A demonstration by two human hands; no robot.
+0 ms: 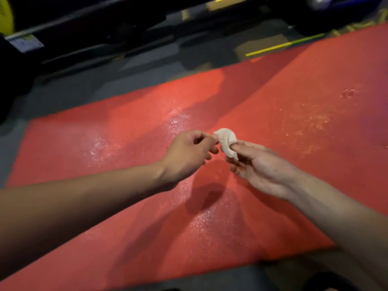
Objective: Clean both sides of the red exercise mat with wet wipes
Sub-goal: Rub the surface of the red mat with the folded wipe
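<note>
Roughly, by item
Mat: the red exercise mat [273,114] lies flat on a dark grey floor [63,91], running from 7 o'clock up to 2 o'clock across the view; both hands hang above its middle
Mat surface: glistening speckled patches sit at 9 o'clock of the hands, at 3 o'clock of them, and below them toward 6 o'clock; a small round dent shows far out at 2 o'clock
Wipe: a crumpled white wet wipe [227,141] is bunched into a small curved wad held in the air between the two hands, clear of the mat
Left hand: the left hand [186,154] comes in from 8 o'clock, fingers curled, thumb and forefinger pinching the upper left tip of the wipe
Right hand: the right hand [260,164] comes in from 4 o'clock, palm turned up, thumb laid over the wad and fingers curled beneath it, so it grips the wipe's lower part
Spacing: the two hands are just beside each other, joined only by the wipe
Shadows: dark shadows of the arms fall on the mat toward 6 o'clock under the hands
Background: black gym equipment [105,24] stands along the floor at 11 to 12 o'clock, blurred; a thin yellow-green bar [283,45] lies at 1 o'clock just past the mat's far edge; a yellow object [6,15] shows at the 10 o'clock corner
</note>
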